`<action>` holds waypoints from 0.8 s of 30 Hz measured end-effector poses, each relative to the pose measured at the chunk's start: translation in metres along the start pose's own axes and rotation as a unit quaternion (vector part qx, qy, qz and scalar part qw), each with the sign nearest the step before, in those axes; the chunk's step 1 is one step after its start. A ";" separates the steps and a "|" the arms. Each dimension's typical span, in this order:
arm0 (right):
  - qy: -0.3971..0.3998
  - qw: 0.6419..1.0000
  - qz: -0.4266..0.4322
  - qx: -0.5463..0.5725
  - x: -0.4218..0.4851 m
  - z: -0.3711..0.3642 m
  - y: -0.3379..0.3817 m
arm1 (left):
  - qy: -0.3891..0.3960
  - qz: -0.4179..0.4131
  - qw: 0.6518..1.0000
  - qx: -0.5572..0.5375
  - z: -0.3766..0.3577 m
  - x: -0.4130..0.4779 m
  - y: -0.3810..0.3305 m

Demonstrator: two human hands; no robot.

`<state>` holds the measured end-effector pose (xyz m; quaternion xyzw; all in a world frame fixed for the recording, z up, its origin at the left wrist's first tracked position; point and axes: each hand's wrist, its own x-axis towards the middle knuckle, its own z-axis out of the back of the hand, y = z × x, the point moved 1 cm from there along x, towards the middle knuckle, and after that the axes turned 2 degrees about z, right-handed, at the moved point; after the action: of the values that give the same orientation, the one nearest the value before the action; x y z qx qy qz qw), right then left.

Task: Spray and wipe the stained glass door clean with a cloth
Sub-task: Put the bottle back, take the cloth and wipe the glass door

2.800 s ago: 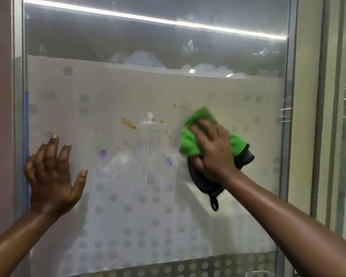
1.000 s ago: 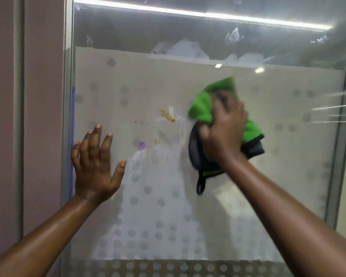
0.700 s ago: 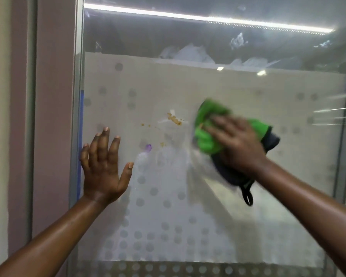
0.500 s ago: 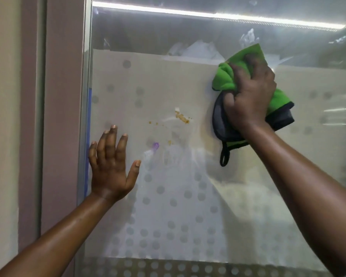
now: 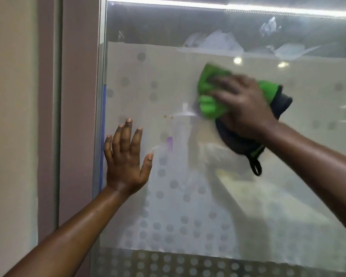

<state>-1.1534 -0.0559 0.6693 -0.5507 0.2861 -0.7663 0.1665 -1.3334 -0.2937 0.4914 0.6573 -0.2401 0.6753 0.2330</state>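
Your right hand (image 5: 246, 108) presses the green-and-black cloth (image 5: 210, 100) flat against the glass door (image 5: 168, 196), fingers spread over it, at about two o'clock from centre. Two small orange specks (image 5: 168, 116) sit at the cloth's nine o'clock. Your left hand (image 5: 126, 158) lies open, fingers apart, at the door's nine o'clock edge.

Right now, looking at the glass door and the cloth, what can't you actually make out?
Head view only:
- Glass door under the green cloth and right hand: covered, so any stain there is hidden.
- Cloth and right-hand fingers: motion-blurred.
- Orange specks: too small to tell if fresh or smeared.
- Door's right and bottom edges: cut off by the frame.
- Left hand: its palm faces the glass, so contact is unseen.
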 end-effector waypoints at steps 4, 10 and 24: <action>-0.058 0.985 -0.161 0.012 0.043 -0.003 0.024 | -0.005 -0.001 1.000 -0.010 0.000 0.001 0.000; 0.083 0.990 0.071 0.089 -0.027 -0.040 0.139 | 0.005 0.012 0.999 -0.036 0.002 0.000 0.003; -0.007 0.996 -0.084 0.027 0.045 -0.013 0.059 | 0.013 0.011 0.998 -0.053 0.001 0.000 0.003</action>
<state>-1.1841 -0.1245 0.6636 -0.5730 0.2174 -0.7813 0.1184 -1.3347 -0.2963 0.4917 0.6325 -0.2791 0.6729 0.2632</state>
